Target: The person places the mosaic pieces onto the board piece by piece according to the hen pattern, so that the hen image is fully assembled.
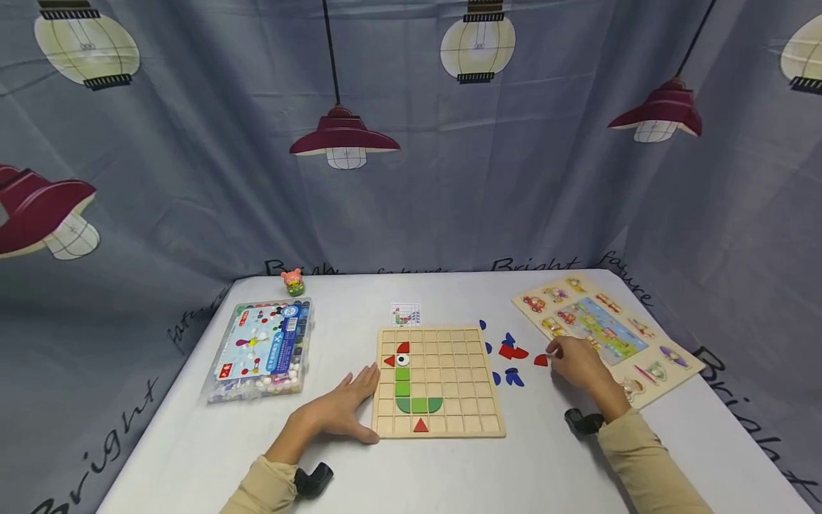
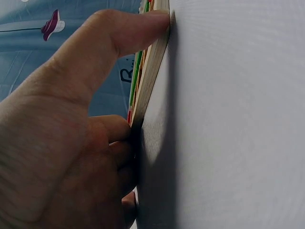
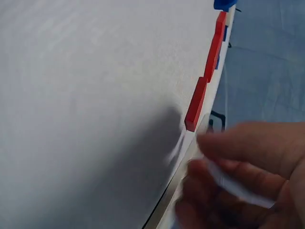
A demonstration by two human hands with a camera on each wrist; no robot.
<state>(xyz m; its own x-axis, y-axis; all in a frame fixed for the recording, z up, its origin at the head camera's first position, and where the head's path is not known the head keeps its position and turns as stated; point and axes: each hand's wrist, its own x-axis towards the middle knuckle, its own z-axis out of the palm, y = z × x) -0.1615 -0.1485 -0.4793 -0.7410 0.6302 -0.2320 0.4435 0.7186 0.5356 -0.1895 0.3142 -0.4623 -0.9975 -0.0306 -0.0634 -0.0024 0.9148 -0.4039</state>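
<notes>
Head view: your left hand point(image 1: 340, 414) lies flat, bracing board point(image 1: 478, 425); right hand point(image 1: 581, 363) pinches red piece point(image 1: 541, 360); a loose pinch risks dropping it.

Small red piece point(image 1: 541, 360) flat beside wooden grid board point(image 1: 478, 421).

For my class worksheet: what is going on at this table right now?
A person is building a picture on a wooden grid board. The left hand rests against the board's left edge. The right hand reaches for a red piece among loose red and blue pieces. Red and green pieces already sit on the board.
</notes>
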